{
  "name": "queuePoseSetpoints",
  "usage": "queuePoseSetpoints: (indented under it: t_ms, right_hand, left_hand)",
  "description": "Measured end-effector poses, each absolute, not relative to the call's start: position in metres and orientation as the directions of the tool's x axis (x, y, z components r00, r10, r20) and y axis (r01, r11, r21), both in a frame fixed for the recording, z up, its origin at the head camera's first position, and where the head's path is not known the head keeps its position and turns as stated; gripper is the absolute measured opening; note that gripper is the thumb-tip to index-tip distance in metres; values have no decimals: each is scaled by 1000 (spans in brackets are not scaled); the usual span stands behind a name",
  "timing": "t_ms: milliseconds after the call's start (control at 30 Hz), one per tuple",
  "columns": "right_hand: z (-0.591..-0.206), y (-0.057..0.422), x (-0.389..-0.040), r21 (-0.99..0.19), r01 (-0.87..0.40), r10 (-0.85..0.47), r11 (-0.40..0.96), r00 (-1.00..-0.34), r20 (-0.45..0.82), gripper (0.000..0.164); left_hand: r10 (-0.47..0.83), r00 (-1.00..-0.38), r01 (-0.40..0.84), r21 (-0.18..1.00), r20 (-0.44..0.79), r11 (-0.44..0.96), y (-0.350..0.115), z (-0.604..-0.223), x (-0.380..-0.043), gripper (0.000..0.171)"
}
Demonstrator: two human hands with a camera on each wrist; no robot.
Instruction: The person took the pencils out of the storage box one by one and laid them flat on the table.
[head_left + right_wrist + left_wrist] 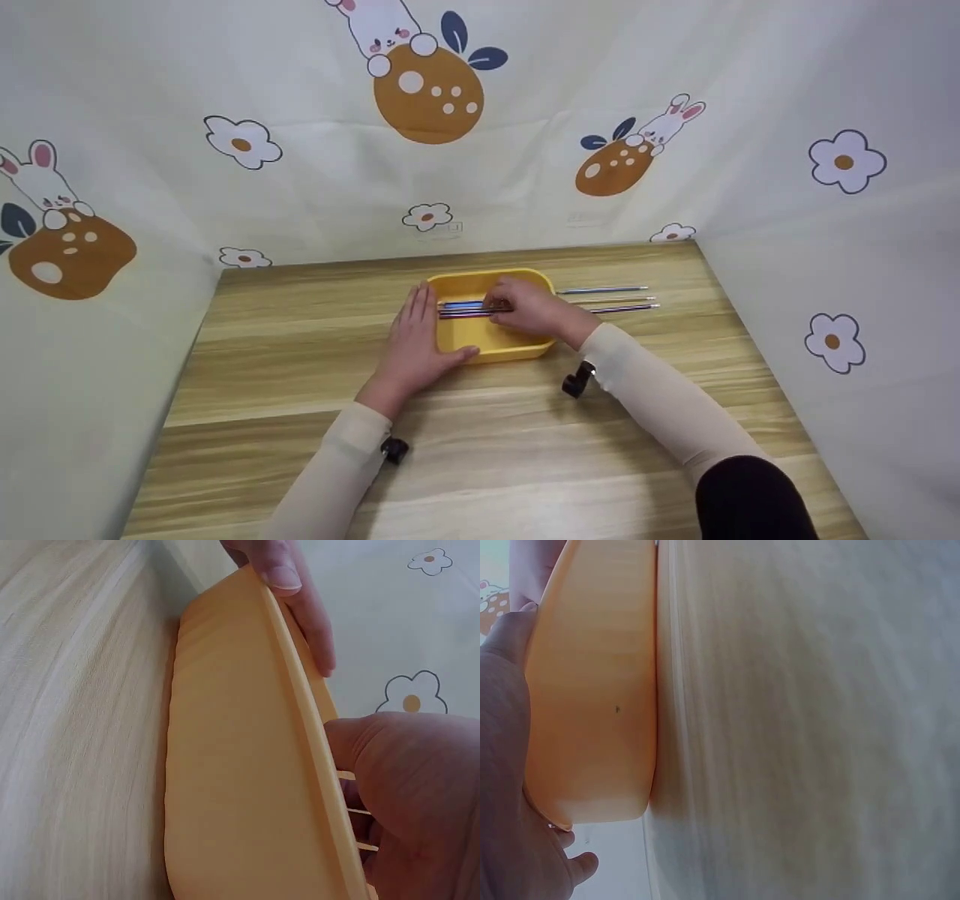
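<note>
Near the table's (pixel 300 330) far edge, the left hand (pixel 414 345) rests, fingers straight, against a yellow tray (pixel 480 337). The right hand (pixel 529 306) pinches pencils (pixel 461 309) inside; other pencils (pixel 607 289) lie toward the far-right corner.

Wood-grain tabletop (pixel 285 375) — yellow bin (pixel 517 352) on it, three pencils (pixel 616 300) to the right.

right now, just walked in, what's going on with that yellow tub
A person is working with both hands at a yellow tub on a wooden table. The left hand is spread against the tub's left end, with the thumb at its near rim. The right hand is inside the tub, gripping what look like pencils. Three more pencils lie to the tub's right, partly hidden by the right wrist.
</note>
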State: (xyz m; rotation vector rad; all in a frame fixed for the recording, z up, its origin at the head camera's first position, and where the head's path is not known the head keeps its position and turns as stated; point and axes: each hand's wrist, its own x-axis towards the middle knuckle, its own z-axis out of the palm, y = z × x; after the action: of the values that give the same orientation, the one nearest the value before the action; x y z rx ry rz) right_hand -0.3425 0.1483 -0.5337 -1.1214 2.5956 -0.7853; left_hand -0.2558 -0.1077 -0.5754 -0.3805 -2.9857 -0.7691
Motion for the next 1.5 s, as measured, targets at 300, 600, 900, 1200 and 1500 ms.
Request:
queuePoseSetpoints:
  t_ms: [300, 600, 900, 1200, 1500]
  right_hand:
    - [-544, 141, -348, -543, -617, -739, 569, -674, -8, 22]
    - [-551, 138, -350, -523, -645, -743, 558, -669, 34, 18]
    - [-557, 137, -352, -524, -622, -729, 581, -684, 4, 21]
    - [-557, 138, -353, -553, -602, -721, 577, -693, 1, 21]
    - [-560, 139, -353, -550, -606, -718, 574, -696, 18, 19]
  left_hand:
    - [231, -968, 250, 486, 100, 837, -108, -575, -257, 136]
    - [225, -970, 240, 488, 91, 839, -107, -573, -256, 136]
    - [228, -969, 248, 472, 100, 846, -107, -574, -255, 136]
    - [229, -968, 251, 471, 105, 845, -108, -573, -255, 137]
    - [220, -971, 237, 484, 93, 842, -107, -574, -257, 137]
